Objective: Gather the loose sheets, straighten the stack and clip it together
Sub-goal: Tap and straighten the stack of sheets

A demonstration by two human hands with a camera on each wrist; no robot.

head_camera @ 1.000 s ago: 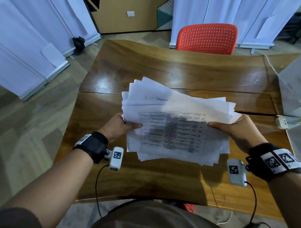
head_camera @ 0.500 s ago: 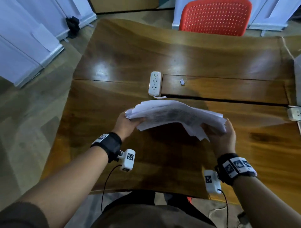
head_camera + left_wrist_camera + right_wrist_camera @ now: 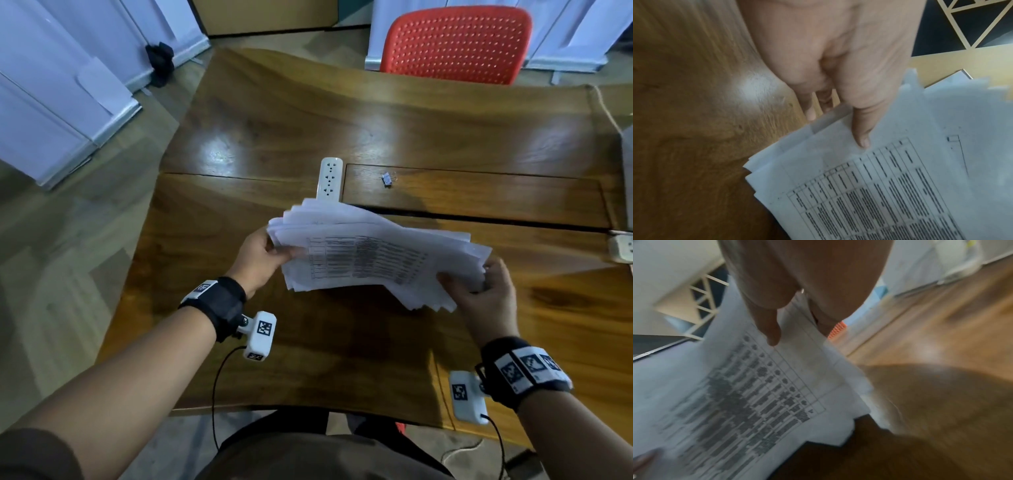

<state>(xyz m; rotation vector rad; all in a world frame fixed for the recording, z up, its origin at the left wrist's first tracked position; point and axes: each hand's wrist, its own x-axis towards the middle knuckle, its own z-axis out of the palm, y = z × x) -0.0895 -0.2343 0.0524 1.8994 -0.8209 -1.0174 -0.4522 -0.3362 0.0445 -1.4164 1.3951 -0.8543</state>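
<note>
The left hand (image 3: pixel 261 258) was closed on the left edge of the stack of sheets (image 3: pixel 370 255), its thumb (image 3: pixel 861 129) pressed on the top page and fingers tucked underneath. The right hand (image 3: pixel 486 291) was clamped on the stack's right edge in the same way, thumb on top. The stack, its edges uneven and fanned, was held between both hands above the bench (image 3: pixel 308 120), the top sheet printed with a table. Beyond it, a white power strip (image 3: pixel 329 178) was seen lying on the bench, and a small binder clip (image 3: pixel 387 179) well apart from the sheets. A red chair (image 3: pixel 455 44) stood behind the bench.
</note>
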